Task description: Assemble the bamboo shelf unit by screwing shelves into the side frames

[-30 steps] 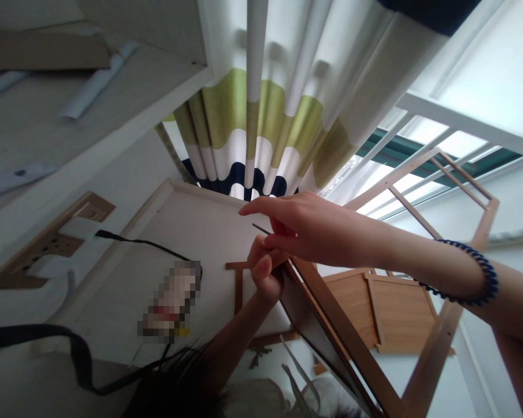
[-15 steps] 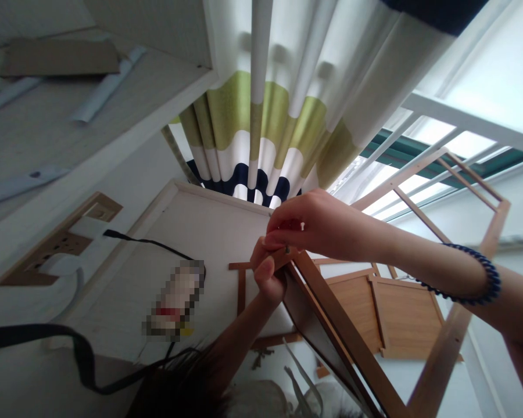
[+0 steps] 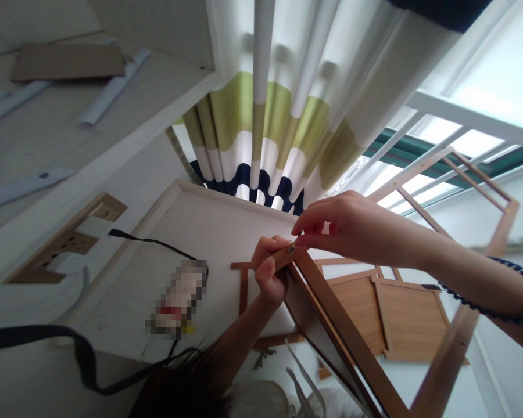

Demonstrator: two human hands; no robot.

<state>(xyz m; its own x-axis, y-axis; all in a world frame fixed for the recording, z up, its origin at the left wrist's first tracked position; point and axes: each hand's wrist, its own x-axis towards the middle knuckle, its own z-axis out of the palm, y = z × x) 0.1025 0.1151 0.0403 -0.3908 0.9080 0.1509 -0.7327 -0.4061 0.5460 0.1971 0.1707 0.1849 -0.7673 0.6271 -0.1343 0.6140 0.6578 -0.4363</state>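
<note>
The wooden frame (image 3: pixel 340 325), brown with a dark panel along its inner side, rises at a slant from the lower right. My left hand (image 3: pixel 270 270) is closed around its upper corner, thumb on the near side. Just above that corner, my right hand (image 3: pixel 344 229) pinches a thin, small metal piece (image 3: pixel 299 234) that looks like a screw, between thumb and fingertips. Its lower end meets or nearly meets a metal fitting (image 3: pixel 291 249) in the wood; I cannot tell whether they touch. A dark blue coiled band (image 3: pixel 497 290) circles my right wrist.
Behind my right arm stand other wooden frame parts (image 3: pixel 453 232) and wooden panels (image 3: pixel 414 316). At left are a shelf (image 3: pixel 165 104) with paper rolls and cardboard (image 3: pixel 70 61), a socket strip (image 3: pixel 70 244) and a black cord (image 3: pixel 82 354). Striped curtains (image 3: pixel 244 104) hang beyond.
My right hand has drawn back slightly right from the corner, and its fingertips now pinch the small metal piece above it. My left hand keeps its hold on the frame.
</note>
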